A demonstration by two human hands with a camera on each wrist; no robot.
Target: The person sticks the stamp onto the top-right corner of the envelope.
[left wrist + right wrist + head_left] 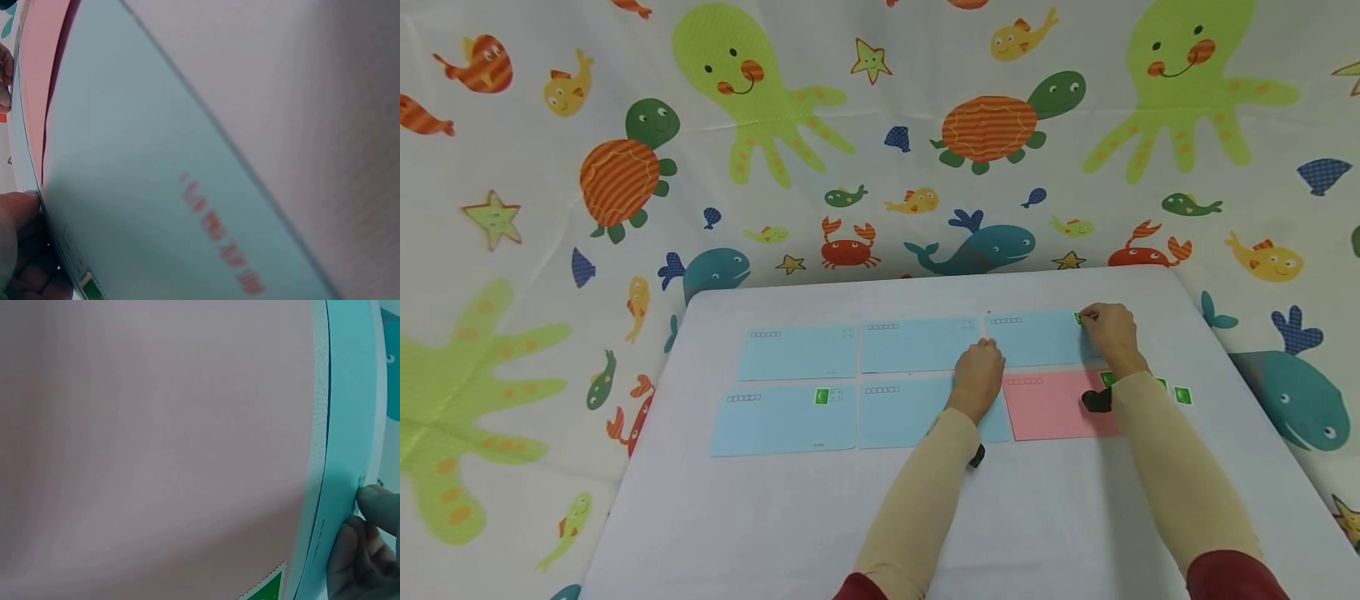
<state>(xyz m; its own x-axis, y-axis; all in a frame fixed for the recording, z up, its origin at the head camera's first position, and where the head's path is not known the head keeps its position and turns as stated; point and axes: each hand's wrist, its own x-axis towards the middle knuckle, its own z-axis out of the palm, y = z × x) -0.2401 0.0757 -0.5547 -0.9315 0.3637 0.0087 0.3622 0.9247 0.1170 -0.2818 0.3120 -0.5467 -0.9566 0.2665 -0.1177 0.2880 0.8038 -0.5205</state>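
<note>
My right hand (1112, 333) is at the top right corner of the upper right blue envelope (1037, 342), pinching a small green stamp (1078, 318) between thumb and fingertips. In the right wrist view a bit of that stamp (362, 480) shows beside the thumb. My left hand (979, 375) rests with loosely bent fingers where the upper middle envelope (917, 346) meets the upper right one. Beneath its wrist lies the lower middle blue envelope (895, 417), whose green stamp (92, 287) shows in the left wrist view.
A pink envelope (1052, 417) lies under the right forearm, with a green stamp (1107, 379) near its top. Another loose stamp (1182, 395) is on the white table (760, 517) to the right. The lower left envelope (775, 425) bears a stamp; the upper left envelope (797, 354) shows none.
</note>
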